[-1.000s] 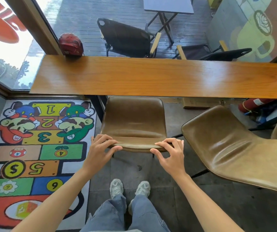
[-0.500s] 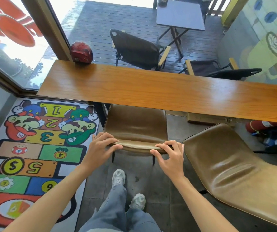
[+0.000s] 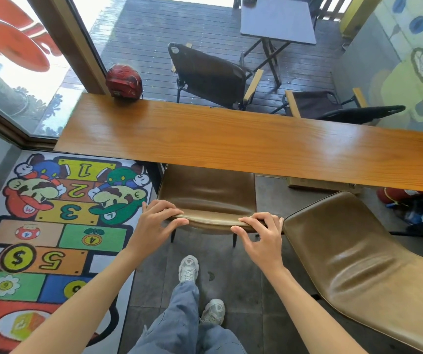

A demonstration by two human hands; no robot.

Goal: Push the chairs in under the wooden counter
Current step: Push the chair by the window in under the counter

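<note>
A brown leather chair (image 3: 206, 194) stands in front of me, its seat partly under the long wooden counter (image 3: 230, 139). My left hand (image 3: 155, 223) grips the left end of the chair's backrest top edge. My right hand (image 3: 262, 237) grips the right end of the same edge. A second brown leather chair (image 3: 353, 256) stands to the right, out from the counter and turned at an angle, its backrest near my right arm.
A red helmet (image 3: 124, 81) rests on the counter's far left corner. A colourful hopscotch rug (image 3: 52, 226) covers the floor on the left. Beyond the counter are black folding chairs (image 3: 210, 75) and a small table (image 3: 276, 20). Red and blue items (image 3: 409, 203) lie under the counter at right.
The chair has slid forward, further under the counter, with both hands on its backrest. I have stepped forward, one foot now ahead of the other.
</note>
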